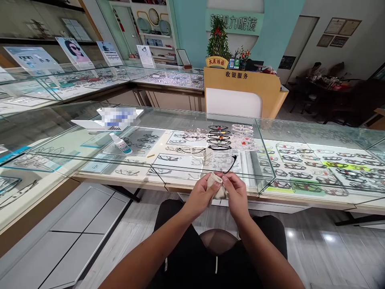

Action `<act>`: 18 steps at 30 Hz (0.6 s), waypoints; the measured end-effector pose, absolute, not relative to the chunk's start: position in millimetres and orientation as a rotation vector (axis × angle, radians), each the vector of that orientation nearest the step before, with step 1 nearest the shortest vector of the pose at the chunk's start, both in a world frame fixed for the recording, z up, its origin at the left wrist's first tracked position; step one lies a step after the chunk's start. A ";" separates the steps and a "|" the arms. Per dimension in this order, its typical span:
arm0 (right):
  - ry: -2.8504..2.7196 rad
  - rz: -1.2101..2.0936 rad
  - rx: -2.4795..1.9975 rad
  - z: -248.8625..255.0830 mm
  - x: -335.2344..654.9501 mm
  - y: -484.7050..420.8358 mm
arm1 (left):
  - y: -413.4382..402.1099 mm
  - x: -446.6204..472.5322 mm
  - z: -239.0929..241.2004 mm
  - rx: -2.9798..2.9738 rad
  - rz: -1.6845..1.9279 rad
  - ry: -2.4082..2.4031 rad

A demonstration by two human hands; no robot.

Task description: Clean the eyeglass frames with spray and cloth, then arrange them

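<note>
In front of the counter's near edge, my left hand (201, 194) is closed around a beige cleaning cloth (221, 192), bunched up between both hands. My right hand (238, 193) pinches a pair of black-framed eyeglasses (232, 163) beside the cloth. Part of the frame points up and away from my fingers, and the rest is hidden by the hands and cloth. Just beyond, dark-framed eyeglasses (219, 142) lie in a stacked row on the glass top, with a row of pink clear-framed eyeglasses (242, 129) to their right.
A white spray bottle (121, 144) stands on the glass counter (180, 116) at left, near an open white box (87, 125). Inside the display case are many eyeglasses (300, 175). Behind is a wooden cashier desk (240, 83) with plants. A stool seat (218, 241) shows between my legs.
</note>
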State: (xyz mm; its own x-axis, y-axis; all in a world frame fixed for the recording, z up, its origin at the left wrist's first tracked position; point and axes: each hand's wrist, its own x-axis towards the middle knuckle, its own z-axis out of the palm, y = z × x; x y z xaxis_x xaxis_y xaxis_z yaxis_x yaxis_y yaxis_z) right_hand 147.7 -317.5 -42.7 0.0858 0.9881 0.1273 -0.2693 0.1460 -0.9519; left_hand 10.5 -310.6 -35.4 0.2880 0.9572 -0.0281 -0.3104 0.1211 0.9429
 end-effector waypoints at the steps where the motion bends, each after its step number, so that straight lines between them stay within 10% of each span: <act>1: -1.033 1.157 -0.940 -41.9 147.2 -319.0 | -310.6 11.5 -35.6 1.037 1.101 0.815; 18: -0.958 1.267 -0.827 -38.0 150.8 -316.0 | -303.3 3.8 -36.7 1.160 1.096 0.906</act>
State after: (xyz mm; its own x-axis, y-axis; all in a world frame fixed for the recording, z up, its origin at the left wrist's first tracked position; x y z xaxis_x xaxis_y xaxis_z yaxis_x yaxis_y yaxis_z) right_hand 150.8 -316.0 -38.0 0.0417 0.9914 0.1241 -0.3892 0.1306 -0.9118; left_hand 3.8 -303.3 -36.7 0.2428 0.9701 -0.0005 -0.1833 0.0463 0.9820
